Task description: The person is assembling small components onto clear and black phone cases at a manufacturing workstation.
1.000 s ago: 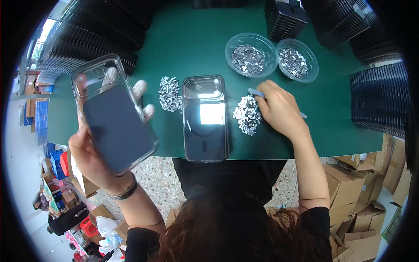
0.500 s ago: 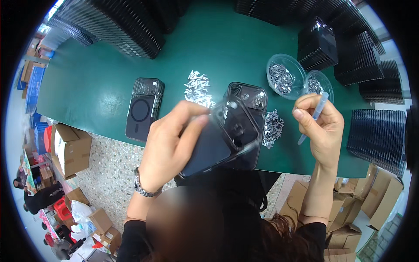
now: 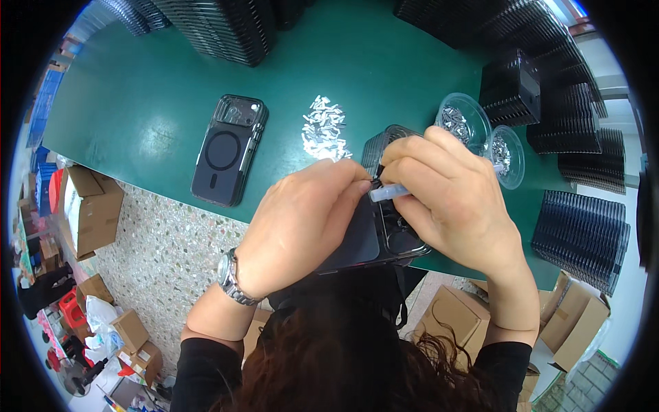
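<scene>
both hands' fingers close on things: left hand [image 3: 302, 220] a glossy dark phone case [image 3: 374, 237], right hand [image 3: 446, 199] a slim tool [image 3: 388, 193].

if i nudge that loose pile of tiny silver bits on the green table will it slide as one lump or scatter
Probably scatter. The pile of small silver pieces already lies spread out as separate bits on the green table, so nothing seems to bind them. Each looks tiny and thin, so likely very light and easily flicked. The table looks smooth, so they may slide far; pinching a single piece could be fiddly.
</scene>
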A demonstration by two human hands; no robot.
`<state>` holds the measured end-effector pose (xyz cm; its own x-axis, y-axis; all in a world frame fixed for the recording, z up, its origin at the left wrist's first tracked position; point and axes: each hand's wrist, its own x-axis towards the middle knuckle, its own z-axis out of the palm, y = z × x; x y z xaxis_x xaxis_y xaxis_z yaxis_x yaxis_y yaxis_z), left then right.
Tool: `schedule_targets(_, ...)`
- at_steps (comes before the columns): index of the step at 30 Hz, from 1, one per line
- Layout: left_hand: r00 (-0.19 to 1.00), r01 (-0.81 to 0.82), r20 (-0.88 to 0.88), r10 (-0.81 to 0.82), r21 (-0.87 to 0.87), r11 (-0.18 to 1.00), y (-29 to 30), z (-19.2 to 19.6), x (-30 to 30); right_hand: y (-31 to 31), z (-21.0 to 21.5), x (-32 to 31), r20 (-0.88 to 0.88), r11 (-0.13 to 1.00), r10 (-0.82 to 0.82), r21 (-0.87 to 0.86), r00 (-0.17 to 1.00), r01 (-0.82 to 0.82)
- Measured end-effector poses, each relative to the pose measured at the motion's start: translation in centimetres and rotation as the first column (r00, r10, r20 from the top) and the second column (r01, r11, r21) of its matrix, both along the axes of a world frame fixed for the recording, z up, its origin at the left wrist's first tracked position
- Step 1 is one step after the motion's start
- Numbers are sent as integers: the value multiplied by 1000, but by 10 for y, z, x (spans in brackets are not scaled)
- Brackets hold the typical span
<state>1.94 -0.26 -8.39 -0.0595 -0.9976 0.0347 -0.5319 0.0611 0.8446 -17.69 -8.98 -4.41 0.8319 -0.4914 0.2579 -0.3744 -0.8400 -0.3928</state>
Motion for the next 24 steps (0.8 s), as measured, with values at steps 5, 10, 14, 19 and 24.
schedule_targets(5, 1000, 4, -1, -4, -38, 999, -1, 2, 2, 2, -4, 3, 0, 995, 5, -100, 1000, -5)
schedule_targets(10, 1000, -1, 6, 1, -19, 1000, -2, 6, 3, 5, 3, 7, -27, 988, -110, 101, 994, 112)
schedule_targets(14, 1000, 1, -26, -2, -28, 1000, 2, 3, 7, -4, 2, 13, -13, 927, -108, 360, 994, 105)
schedule_targets(19, 995, -19, -99, 11, -87, 996, 9, -1, 13, -2, 11, 18, -30, 876, -76, 476, 997, 81)
schedule_targets(24, 990, -51, -133, 40, -83, 995, 9, -1, 14, 4, 11, 22, -25, 941, -106, 322, 994, 108)
